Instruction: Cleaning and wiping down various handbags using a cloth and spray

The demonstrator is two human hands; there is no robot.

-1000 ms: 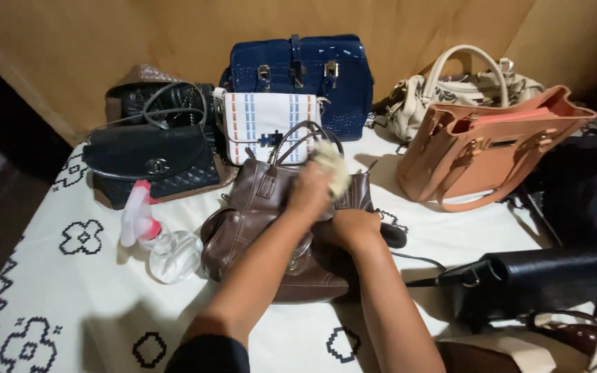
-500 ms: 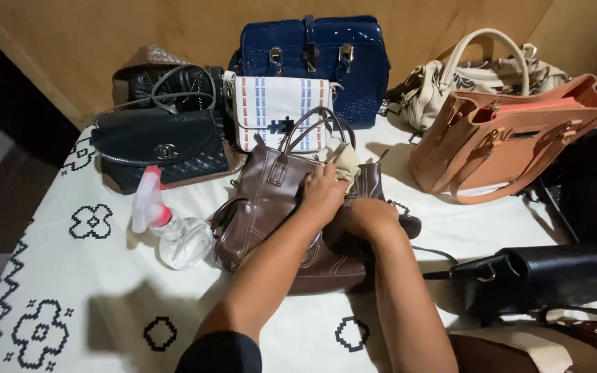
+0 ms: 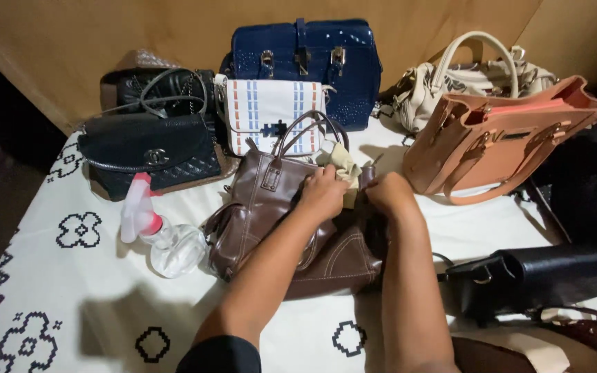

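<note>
Head view: left hand (image 3: 323, 195) presses a cloth (image 3: 341, 168) on a soft, floppy brown handbag (image 3: 291, 228); right hand (image 3: 388, 193) grips its top edge.

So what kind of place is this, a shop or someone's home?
Hard to say; probably a home or small resale corner. Many handbags, like the blue handbag and tan tote, crowd a patterned tablecloth against a plain wooden wall.
</note>
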